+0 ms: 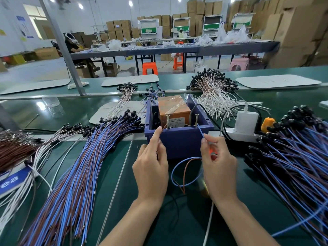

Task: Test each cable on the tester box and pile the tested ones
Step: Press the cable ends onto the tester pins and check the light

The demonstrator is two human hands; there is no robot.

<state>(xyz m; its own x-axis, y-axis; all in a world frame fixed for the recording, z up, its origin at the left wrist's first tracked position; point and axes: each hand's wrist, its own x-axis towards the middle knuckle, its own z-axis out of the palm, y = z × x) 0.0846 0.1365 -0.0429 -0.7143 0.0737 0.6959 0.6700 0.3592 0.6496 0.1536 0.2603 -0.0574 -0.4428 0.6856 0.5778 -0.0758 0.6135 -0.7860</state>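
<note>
The tester box point(179, 139) is a dark blue open bin holding an orange block, with two upright screws at its front rim. My left hand point(152, 162) pinches the brown wire end against the left screw point(167, 121). My right hand point(218, 162) pinches the blue wire end, which reaches up to the right screw point(196, 120). The cable point(179, 174) loops down between my hands in blue and brown. A large pile of blue and brown cables point(85, 164) fans out on the left. Another such pile point(291, 157) lies on the right.
A white power strip with a white charger point(245, 121) and an orange plug sits right of the box. White-wired cable bundles point(213, 91) lie behind it. Brown and white cables point(19, 150) lie far left. A metal post point(71, 64) rises at the back left.
</note>
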